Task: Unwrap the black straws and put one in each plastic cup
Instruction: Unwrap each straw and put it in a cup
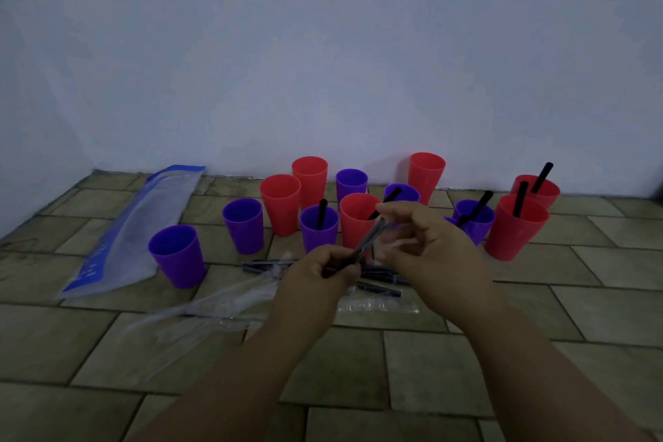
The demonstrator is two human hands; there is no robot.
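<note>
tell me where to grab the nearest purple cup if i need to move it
Grip the purple cup around its wall just under the rim, coming from its right, the hands' side. It stands upright and empty, and it tapers downward, so the wide upper part will not slip down through the fingers. The bag lies against its left, and the right side is open floor.

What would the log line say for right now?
step: unwrapping | left hand: grips wrapped straw | right hand: peels wrapper | some cups have straws
</note>
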